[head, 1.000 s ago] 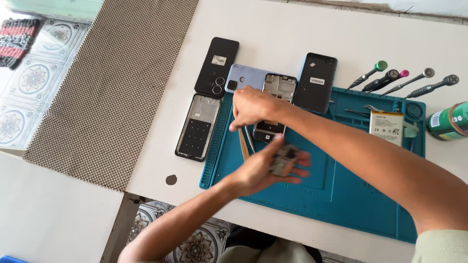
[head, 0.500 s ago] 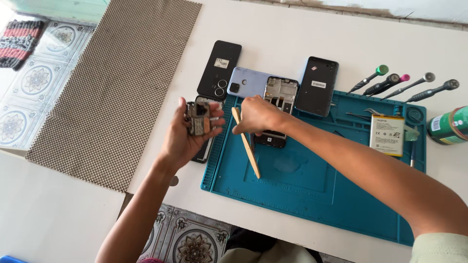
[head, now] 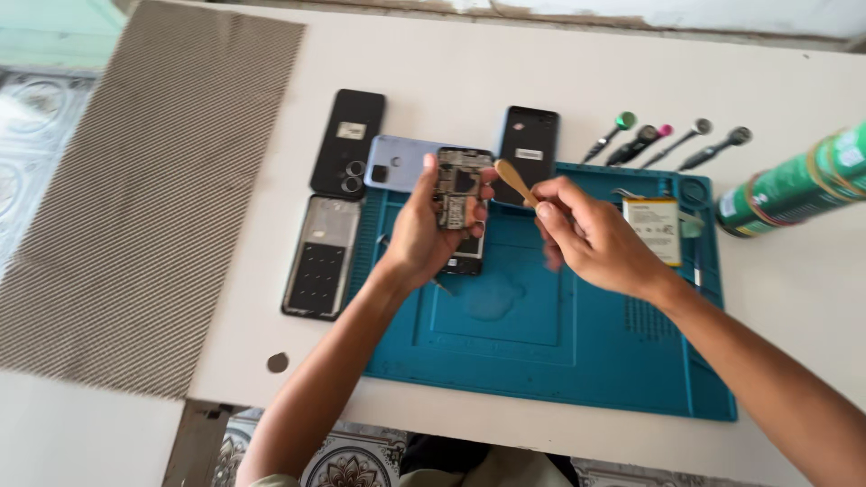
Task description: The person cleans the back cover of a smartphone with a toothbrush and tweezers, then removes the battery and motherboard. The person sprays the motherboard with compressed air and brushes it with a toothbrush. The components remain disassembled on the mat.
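**Opened phone held over the blue mat**

Nearest the person, the front half of the blue work mat [head: 559, 361] lies bare up to the table's near edge, giving open room under both forearms. A small dark disc [head: 278, 362] sits alone on the white table [head: 451, 81] left of the mat.

Above the mat's middle, the left hand [head: 422, 236] is curled around an opened phone [head: 462, 209], thumb on its left edge and fingers behind it, exposed board facing up. Just beside it the right hand [head: 591, 236] pinches a wooden pry stick [head: 516, 180] between thumb and forefinger, its blade near the phone's upper right corner; whether they touch cannot be told.

A flat battery [head: 653, 229] lies on the mat right of the hands. Farther back, phone covers [head: 346, 142] and four screwdrivers [head: 663, 140] line the mat's far edge; a green can [head: 798, 185] lies at right.
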